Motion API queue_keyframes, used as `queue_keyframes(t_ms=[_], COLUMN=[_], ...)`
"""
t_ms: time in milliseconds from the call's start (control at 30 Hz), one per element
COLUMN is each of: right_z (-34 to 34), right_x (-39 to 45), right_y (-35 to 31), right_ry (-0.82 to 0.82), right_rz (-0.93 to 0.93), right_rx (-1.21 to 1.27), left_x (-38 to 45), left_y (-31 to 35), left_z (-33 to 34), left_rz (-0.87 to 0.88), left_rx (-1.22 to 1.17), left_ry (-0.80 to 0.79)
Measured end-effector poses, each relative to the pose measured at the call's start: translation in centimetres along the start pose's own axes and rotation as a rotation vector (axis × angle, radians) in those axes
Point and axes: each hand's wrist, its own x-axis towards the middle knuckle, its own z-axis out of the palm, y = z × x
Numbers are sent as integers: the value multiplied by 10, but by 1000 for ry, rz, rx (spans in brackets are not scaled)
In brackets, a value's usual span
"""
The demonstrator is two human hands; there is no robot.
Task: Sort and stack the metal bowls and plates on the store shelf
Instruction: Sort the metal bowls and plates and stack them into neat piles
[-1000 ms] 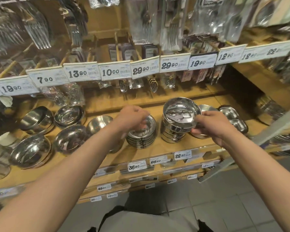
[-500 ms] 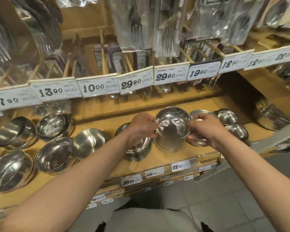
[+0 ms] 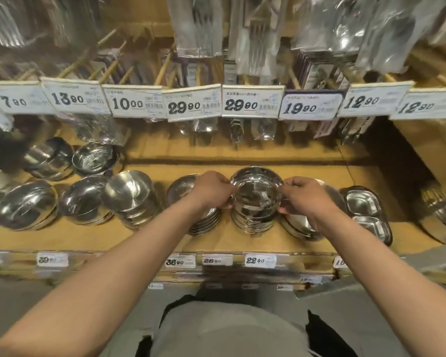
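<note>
Both hands' fingers point(image 3: 232, 188) apparently pinching the top bowl point(image 3: 256, 188) of its stack point(image 3: 254, 220).

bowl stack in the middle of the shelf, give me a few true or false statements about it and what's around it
1. Both hands hold the top bowl of the stack. True: the left hand and right hand pinch its rim from either side.
2. The stack stands on the floor. False: it stands on the wooden shelf.
3. A divided tray lies right of the stack. True.
4. The price tag below the stack reads 7.90. False: it reads 22.90.
5. The top bowl is full of forks. False: it holds no forks.
</note>
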Motion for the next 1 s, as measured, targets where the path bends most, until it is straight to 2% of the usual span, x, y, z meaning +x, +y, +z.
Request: queue_keyframes(t_ms=[133, 600, 1000], right_z=[-3, -4, -4], right_x=[4, 4, 3], right_y=[7, 20, 20], right_ry=[-3, -16, -21], right_rz=[-4, -16, -36], right_rx=[-11, 23, -19], left_x=[-5, 15, 28], left_y=[0, -8, -13], left_z=[9, 17, 14], left_rz=[-5, -36, 60], left_rx=[-46, -86, 3], left_ry=[52, 79, 140])
